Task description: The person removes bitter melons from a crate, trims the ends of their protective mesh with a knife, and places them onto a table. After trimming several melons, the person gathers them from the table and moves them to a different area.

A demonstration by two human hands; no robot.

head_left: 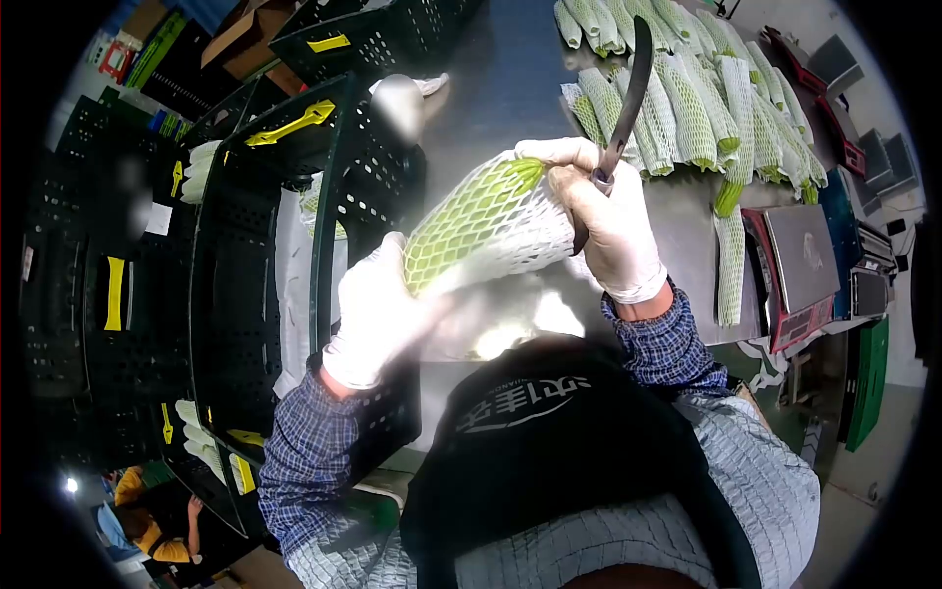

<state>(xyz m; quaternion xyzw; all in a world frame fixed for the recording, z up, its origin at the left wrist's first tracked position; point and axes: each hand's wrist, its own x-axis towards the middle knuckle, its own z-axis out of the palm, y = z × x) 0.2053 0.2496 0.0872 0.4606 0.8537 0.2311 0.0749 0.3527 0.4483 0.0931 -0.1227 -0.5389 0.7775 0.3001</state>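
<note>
A long green vegetable in a white foam net sleeve [481,221] lies slantwise between my hands, above the metal table. My gloved left hand [378,304] is wrapped round its lower left end. In my gloved right hand [613,221] is a knife with a curved, dark blade [631,98] pointing up and away from me. That hand's thumb and fingers also touch the upper right end of the sleeve, where a bare green tip shows. The knife's handle is mostly hidden by the fingers.
Several netted green vegetables [687,108] lie in rows at the back right of the metal table [500,79]. Weighing scales [800,265] stand along the right. Dark green crates with yellow handles [294,123] fill the left. A person in yellow [152,525] is at lower left.
</note>
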